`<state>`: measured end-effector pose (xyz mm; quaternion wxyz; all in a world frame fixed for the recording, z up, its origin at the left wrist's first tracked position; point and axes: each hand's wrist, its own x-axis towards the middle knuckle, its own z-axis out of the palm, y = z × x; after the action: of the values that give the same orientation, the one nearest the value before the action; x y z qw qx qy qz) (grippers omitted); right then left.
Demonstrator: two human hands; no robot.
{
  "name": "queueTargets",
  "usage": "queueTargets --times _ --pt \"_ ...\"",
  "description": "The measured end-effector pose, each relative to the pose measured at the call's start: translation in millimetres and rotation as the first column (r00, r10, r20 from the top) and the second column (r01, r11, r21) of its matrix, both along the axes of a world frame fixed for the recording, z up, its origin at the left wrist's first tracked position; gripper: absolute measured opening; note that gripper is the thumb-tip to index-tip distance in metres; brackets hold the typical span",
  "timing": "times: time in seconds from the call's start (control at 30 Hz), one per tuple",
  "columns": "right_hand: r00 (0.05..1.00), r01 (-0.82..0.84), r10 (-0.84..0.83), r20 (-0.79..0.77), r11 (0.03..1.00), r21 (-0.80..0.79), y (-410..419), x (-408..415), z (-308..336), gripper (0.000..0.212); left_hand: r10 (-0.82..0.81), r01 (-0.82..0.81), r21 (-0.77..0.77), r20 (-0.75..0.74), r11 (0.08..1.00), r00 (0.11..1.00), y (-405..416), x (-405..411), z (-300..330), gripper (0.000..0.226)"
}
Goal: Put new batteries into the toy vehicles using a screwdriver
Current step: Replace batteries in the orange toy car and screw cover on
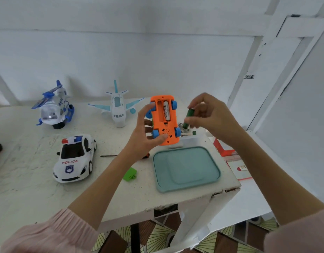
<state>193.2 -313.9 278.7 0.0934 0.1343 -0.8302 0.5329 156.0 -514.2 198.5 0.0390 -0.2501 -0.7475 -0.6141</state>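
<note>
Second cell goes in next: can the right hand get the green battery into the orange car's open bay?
Probably yes: the right hand holds the green battery beside the orange car, whose bay faces up uncovered, one slot free.

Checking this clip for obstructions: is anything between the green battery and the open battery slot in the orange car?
Nothing visible. The right hand holds the green battery beside the orange car, whose bay is uncovered with one battery already seated.

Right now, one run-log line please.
left hand: holds orange toy car underside up | bay open, one battery seated | right hand: pinches green battery beside car
</note>
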Motion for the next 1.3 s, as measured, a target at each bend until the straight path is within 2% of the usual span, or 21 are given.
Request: queueTargets --times 0.13,0.3,0.4,0.5,0.73,0.9,1.0,1.17,1.3 --pt "0.984 0.069 -0.07 -0.167 0.998 -0.01 -29.1 -20.2 -1.0 0.025 0.011 -0.011 -0.001 0.003 1.0 1.0 1.7 1.0 1.3 0.078" --pt "0.911 0.218 -0.151 -0.384 0.966 0.136 -45.6 -36.6 -14.8 0.016 0.015 -0.015 0.011 0.023 1.0 1.0 2.4 2.0 3.0 0.079" --pt "0.841 0.286 -0.146 -0.52 0.937 0.201 -49.5 -39.8 -23.5 0.015 0.009 -0.009 0.01 0.032 1.0 0.999 2.3 1.4 2.1 0.079" --pt "0.795 0.273 -0.09 -0.6 0.936 0.222 -51.3 -39.6 -32.8 0.016 0.007 -0.007 0.018 0.031 1.0 0.999 2.4 1.8 1.6 0.079" --pt "0.818 0.159 0.051 -0.573 0.938 0.309 -44.6 -35.5 -39.8 0.004 0.033 -0.034 0.022 0.013 0.999 0.999 3.0 0.8 1.2 0.08" --pt "0.816 0.29 -0.014 -0.579 0.875 0.388 -45.2 -38.8 -38.7 0.017 0.019 -0.02 0.02 0.017 1.0 1.0 3.7 1.5 1.8 0.08" --pt "0.808 0.3 0.01 -0.589 0.854 0.425 -45.1 -39.8 -36.3 0.015 0.024 -0.024 0.013 0.018 1.0 1.0 3.7 1.9 2.5 0.08" --pt "0.908 0.107 0.133 -0.398 0.844 0.526 -35.8 -42.4 -27.6 0.009 0.023 -0.023 0.004 0.025 1.0 0.999 3.9 1.0 1.8 0.081" --pt "0.95 0.025 0.121 -0.289 0.891 0.454 -31.5 -48.0 -23.6 0.007 0.026 -0.026 -0.006 0.041 1.0 0.999 3.4 0.0 2.0 0.08"
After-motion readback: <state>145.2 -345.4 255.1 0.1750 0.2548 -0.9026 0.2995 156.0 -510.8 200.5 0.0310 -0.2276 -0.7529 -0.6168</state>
